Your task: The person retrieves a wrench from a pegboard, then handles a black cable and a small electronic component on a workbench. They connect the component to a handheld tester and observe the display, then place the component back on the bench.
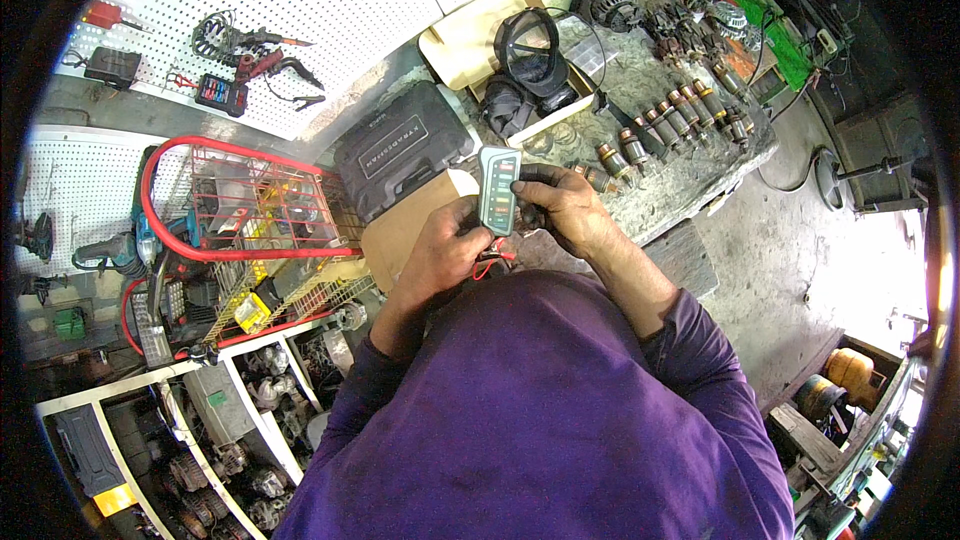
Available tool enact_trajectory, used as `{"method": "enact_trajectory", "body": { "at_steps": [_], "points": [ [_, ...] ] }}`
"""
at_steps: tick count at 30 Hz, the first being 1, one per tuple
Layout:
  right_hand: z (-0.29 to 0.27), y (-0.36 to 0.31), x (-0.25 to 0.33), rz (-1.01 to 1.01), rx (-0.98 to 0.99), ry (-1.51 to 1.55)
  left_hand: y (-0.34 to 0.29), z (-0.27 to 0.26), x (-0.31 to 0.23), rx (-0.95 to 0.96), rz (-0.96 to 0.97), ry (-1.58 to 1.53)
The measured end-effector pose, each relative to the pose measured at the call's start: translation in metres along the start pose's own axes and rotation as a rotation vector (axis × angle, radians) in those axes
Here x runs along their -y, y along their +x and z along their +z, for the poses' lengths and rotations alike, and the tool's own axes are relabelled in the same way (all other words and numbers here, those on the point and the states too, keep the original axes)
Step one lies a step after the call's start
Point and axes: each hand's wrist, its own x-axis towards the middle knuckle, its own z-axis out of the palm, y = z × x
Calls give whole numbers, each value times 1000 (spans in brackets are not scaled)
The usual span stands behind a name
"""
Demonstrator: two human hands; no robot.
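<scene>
A slim grey handheld tester (pixel 497 192) with a dark face and rows of small coloured labels is held upright in front of me. My left hand (pixel 455 240) closes on its lower left edge, thumb near the bottom corner. From the other side, my right hand (pixel 570 208) grips the right edge between thumb and bent fingers. Red and black leads (pixel 490 262) hang below the tester, close to my shirt; their ends are partly hidden. Behind my left hand lies brown cardboard (pixel 398 238), and a black hard case (pixel 400 145) sits just beyond it.
Several cylindrical armatures (pixel 665 125) line the grimy workbench (pixel 640 195) at right. An open box (pixel 545 130) with a black strap-like item stands at the back. At left are a red-rimmed wire cart (pixel 250 252) and parts shelves (pixel 235 370). Tools hang on a pegboard (pixel 300 0).
</scene>
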Motion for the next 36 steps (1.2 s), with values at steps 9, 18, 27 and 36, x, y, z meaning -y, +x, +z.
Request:
{"method": "enact_trajectory", "body": {
  "at_steps": [9, 18, 27, 36],
  "points": [
    [-1, -1, -4, 7, 6, 45, -1, -2, -1, 18, -30, 2],
    [-4, -3, -6, 9, -2, -26, -3, 1, -6, 47, -61, -33],
    [-1, -6, -5, -3, -29, 31, -4, 2, -2, 34, -20, -22],
    [1, -7, -8, 11, -43, 66, -5, 0, -4, 67, 22, 18]
  ]
}}
